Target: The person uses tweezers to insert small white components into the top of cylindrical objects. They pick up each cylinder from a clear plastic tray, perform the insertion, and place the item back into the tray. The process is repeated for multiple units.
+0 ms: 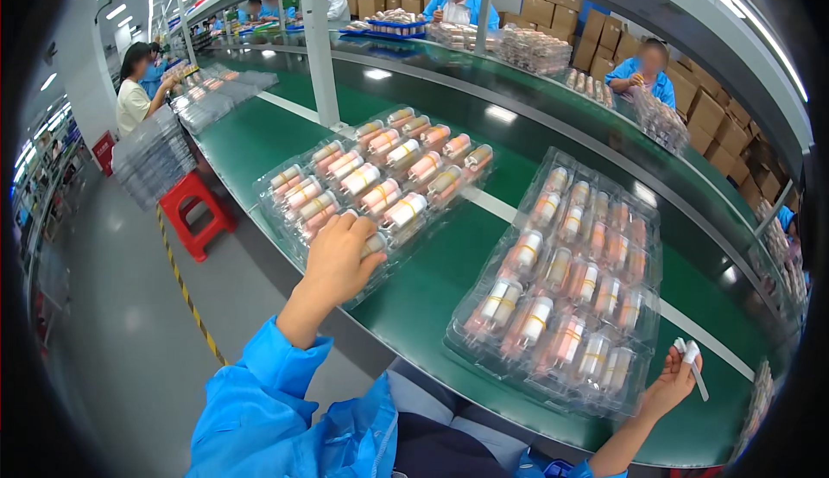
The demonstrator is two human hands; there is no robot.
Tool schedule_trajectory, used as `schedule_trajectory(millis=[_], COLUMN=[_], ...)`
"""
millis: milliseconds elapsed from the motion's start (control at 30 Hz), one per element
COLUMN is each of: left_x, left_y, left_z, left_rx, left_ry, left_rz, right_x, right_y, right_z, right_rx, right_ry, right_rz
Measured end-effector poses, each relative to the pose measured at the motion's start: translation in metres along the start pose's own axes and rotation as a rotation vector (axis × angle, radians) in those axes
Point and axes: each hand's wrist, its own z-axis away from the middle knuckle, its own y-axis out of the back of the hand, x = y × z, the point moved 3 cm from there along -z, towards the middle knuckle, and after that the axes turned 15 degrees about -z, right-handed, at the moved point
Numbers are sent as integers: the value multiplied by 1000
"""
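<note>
Beside the long green worktop [414, 310], toward the left, stands a red plastic stool [194, 210]. Next, a clear plastic tray [269, 204] holds pink-and-white cylinders [403, 210] bound with yellow bands; at its near edge the bare left hand [337, 260] has its grip closed around a pale cylinder [375, 243]. Then comes a second clear plastic tray [471, 340], similarly filled; beyond it, the bare right hand [668, 385] pinches a narrow white strip [692, 353] in its grip.

We look from head height, through one fisheye lens, down and forward over the green worktop [410, 301]. The left hand [343, 258] and right hand [669, 385] fall in near range; stacked cartons [706, 120] lie far off. Straight edges bend toward the rim.
</note>
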Motion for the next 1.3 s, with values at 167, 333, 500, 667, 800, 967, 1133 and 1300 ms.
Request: schedule_trajectory(millis=[167,333,500,667,800,967,1133,1300], left_x=[-11,19,66,88,83,75,112,136], left_y=[3,0,-46,-54,-45,-11,-7,-10], left_z=[11,35,80,79,82,102,135,137], left_rx=[191,193,-244,-428,-273,-54,-317,-473], left_ry=[86,207,482,445,365,269,-4,-201], left_rz=[231,1253,1855,2036,1934,1669,1609,1634], right_x=[-11,-35,-41,-33,-32,-68,-87,-84], right_y=[47,33,-5,-8,17,19,-54,-122], right_z=[11,92,114,108,105,105,152,201], right_rx=[-253,-250,-99,-190,-108,-284,-400,-677], right_ry=[-150,-511,-646,-717,-567,-180,-168,-198], right_rz=[-611,-878,-833,-913,-883,-685,-546,-40])
